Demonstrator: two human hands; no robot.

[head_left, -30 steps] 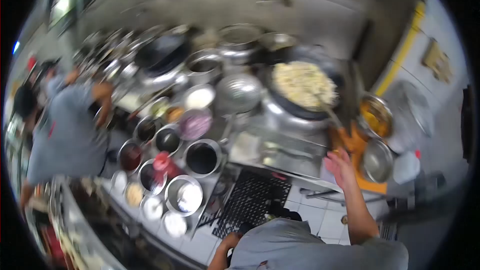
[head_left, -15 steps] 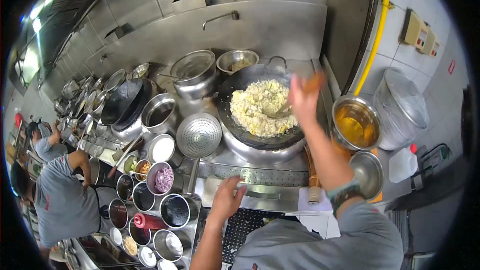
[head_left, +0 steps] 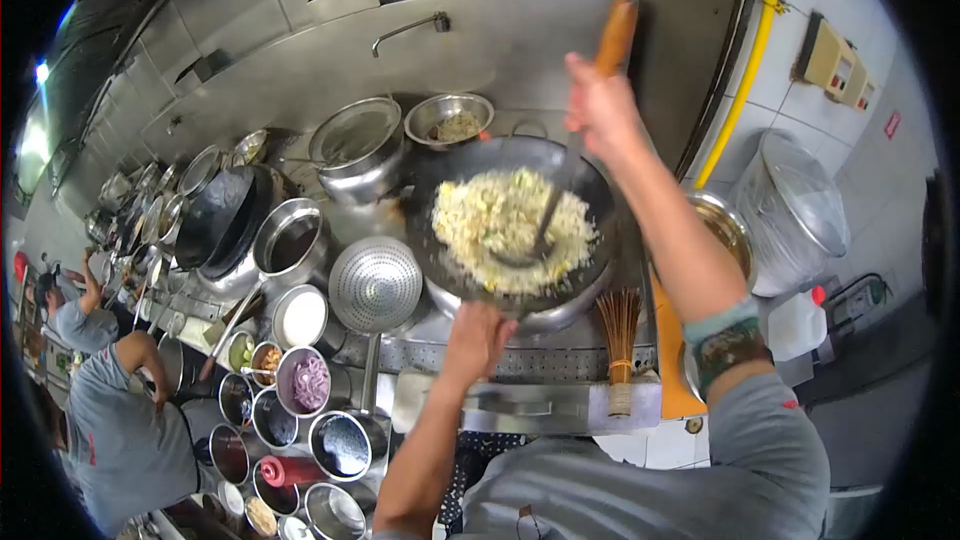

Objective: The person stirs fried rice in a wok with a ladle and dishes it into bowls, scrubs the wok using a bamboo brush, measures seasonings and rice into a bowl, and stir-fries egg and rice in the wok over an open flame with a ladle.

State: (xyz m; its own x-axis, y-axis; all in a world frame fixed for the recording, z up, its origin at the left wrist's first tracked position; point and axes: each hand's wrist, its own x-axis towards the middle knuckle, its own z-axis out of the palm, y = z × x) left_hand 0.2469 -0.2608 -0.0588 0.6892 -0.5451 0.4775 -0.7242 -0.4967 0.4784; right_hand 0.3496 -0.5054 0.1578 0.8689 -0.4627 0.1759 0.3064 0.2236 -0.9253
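Note:
My right hand (head_left: 603,108) is closed round a long-handled ladle (head_left: 552,202), its wooden end sticking up above the fist. The ladle's bowl rests in a heap of fried rice (head_left: 500,215), with yellow and green bits, inside a large black wok (head_left: 590,175). At the wok's near rim, my left hand (head_left: 478,340) has its fingers curled against the edge; the exact grip there is partly hidden. The wok sits on a round steel burner ring. Left of it lies a perforated strainer (head_left: 376,283).
A bamboo brush (head_left: 620,350) lies right of the wok. Steel bowls (head_left: 449,120) and a lidded pot (head_left: 355,140) stand behind. On the left are sauce containers, sliced onions (head_left: 305,383) and a red bottle (head_left: 290,470). Two people in grey shirts (head_left: 125,430) stand at left.
My left hand has moved from above the counter front up to the wok's near rim. My right hand has risen, bringing the ladle upright. The rice has shifted in the wok.

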